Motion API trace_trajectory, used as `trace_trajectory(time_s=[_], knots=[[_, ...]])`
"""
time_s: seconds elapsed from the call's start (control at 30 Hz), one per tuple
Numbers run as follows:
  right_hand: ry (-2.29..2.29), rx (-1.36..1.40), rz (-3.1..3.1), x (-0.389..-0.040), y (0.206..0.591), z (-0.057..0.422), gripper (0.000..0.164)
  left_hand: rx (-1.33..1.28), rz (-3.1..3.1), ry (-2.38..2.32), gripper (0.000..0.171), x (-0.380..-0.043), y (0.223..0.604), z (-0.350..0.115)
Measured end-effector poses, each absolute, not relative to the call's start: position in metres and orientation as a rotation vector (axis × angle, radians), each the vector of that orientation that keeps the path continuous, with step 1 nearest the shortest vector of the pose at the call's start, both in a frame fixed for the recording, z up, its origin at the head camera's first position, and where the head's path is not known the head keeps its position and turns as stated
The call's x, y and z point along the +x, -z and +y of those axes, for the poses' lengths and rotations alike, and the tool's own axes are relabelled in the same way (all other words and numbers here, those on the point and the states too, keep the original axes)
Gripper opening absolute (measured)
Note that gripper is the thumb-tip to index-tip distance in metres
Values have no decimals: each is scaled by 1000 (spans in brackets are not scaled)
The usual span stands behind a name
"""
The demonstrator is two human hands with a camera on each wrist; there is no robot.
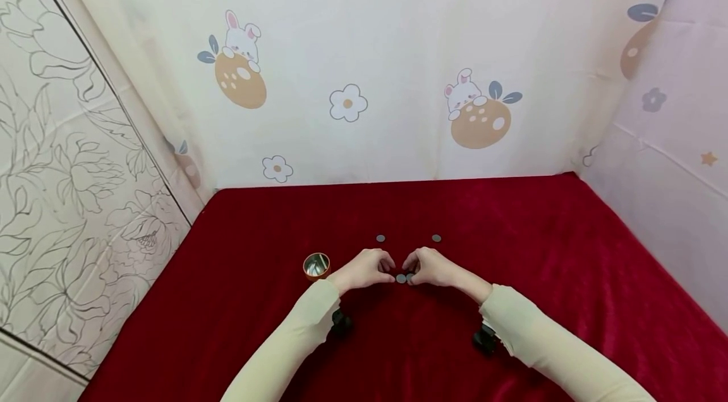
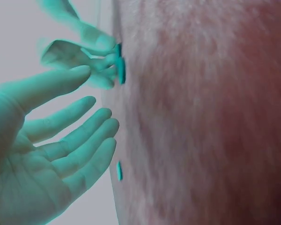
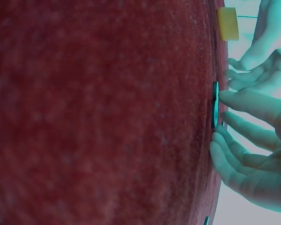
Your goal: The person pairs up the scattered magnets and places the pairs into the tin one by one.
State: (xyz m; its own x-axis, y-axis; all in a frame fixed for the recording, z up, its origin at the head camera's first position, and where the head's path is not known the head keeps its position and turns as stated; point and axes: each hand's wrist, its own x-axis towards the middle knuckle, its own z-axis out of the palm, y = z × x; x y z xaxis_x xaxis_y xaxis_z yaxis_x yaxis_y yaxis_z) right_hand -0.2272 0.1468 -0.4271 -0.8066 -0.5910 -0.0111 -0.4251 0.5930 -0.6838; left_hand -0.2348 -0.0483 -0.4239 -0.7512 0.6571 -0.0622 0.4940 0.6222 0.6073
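Several small grey round coins lie flat on a red cloth. My right hand [image 1: 433, 268] is low over two coins set side by side, the left coin [image 1: 401, 279] and the right coin [image 1: 410, 279]. In the right wrist view its thumb is right at the coins' edge [image 3: 215, 110], with the other fingers spread and loosely bent. Facing it, my left hand [image 1: 366, 269] holds nothing; its fingers are relaxed and slightly apart in the left wrist view, near the coins. Beyond the hands lie a far left coin [image 1: 380, 238] and a far right coin [image 1: 436, 238].
A small round open tin [image 1: 316, 266] with a shiny inside stands just left of my left hand. The red cloth [image 1: 256, 225] covers the table. A printed curtain [image 1: 352, 29] hangs behind it, and a flower-patterned panel [image 1: 68, 168] borders the left side.
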Motion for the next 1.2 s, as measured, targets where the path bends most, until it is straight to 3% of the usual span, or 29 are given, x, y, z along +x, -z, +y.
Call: trace_trajectory(time_s=[0.37, 1.2], knots=[[943, -960, 2602, -226, 429, 141, 24, 988, 2612, -1027, 25, -221, 411, -91], [925, -1062, 2607, -229, 431, 136, 18, 702, 2826, -1204, 32, -207, 419, -164]])
